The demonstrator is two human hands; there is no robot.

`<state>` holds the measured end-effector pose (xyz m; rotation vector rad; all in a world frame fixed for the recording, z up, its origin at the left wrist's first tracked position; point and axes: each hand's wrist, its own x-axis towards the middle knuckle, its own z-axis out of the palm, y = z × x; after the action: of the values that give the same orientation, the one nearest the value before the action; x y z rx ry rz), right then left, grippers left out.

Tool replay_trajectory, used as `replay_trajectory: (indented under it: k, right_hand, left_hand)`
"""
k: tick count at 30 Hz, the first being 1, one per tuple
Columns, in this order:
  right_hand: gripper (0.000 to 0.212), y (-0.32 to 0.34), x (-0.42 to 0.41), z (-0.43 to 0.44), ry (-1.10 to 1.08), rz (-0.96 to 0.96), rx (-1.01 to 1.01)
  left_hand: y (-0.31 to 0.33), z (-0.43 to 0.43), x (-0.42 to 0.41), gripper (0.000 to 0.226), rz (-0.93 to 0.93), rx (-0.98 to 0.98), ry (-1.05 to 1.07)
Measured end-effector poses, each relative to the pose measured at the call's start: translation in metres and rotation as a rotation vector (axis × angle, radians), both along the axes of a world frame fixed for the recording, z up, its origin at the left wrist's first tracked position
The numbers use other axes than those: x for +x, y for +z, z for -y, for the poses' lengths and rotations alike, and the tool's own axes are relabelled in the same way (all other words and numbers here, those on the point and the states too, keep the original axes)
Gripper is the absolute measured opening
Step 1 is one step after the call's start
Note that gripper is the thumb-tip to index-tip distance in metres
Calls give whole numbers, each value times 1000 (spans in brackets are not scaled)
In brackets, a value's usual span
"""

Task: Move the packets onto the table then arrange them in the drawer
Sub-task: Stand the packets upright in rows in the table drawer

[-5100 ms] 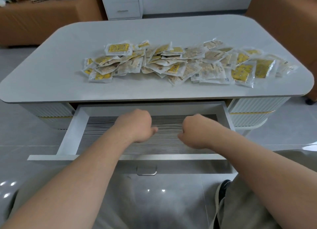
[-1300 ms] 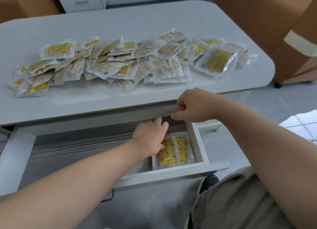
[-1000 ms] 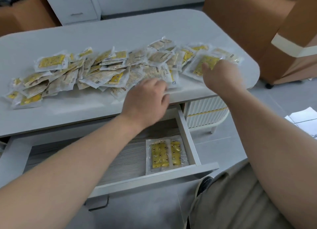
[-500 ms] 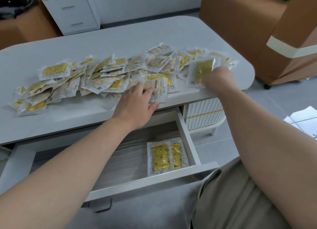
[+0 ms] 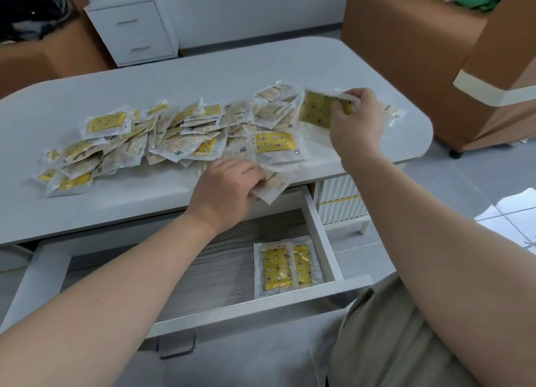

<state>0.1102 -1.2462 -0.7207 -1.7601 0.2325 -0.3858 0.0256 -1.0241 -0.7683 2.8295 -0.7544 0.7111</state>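
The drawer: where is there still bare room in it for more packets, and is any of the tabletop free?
The drawer floor is bare left of the two packets in its front right corner. On the table, the far strip behind the pile and the near edge left of the left hand are free; the middle band is crowded.

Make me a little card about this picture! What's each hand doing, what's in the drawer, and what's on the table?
Table: holds a long pile of packets
Drawer: open, two yellow packets overlapping in its front right corner
Left hand: grips a pale packet at the table's front edge
Right hand: pinches a yellow packet held above the pile
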Motion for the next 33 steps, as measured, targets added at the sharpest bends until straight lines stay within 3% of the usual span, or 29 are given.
replay_trajectory:
  k: [5, 9, 12, 15, 16, 19, 24, 28, 33]
  right_hand:
    - [12, 3, -6, -11, 8, 22, 233]
    - [13, 4, -7, -16, 80, -4, 400]
    - [20, 5, -13, -20, 211, -29, 495]
    - [27, 8, -22, -26, 327, -13, 445]
    - [28, 9, -25, -27, 400, 2, 410]
    - [32, 10, -36, -32, 736, -58, 197]
    - [26, -2, -57, -46, 1193, -368, -502]
    - [25, -42, -72, -82, 1274, -423, -1018]
    - [29, -91, -85, -112, 1308, -473, -1121]
  left_hand:
    - [30, -2, -8, 11, 47, -401, 216]
    - [51, -6, -6, 41, -88, -852, 531]
    - [58, -18, -7, 29, -181, -1184, 510]
    - [58, -36, -18, 3, -359, -1337, 486]
    - [57, -40, -26, 4, -434, -1374, 473]
    - [47, -54, -52, 10, -626, -1352, 532]
    - [30, -73, -87, 23, -905, -1155, 602]
    - [10, -81, -89, 14, -1000, -913, 638]
    - [-21, -96, -83, 14, -1161, -922, 703]
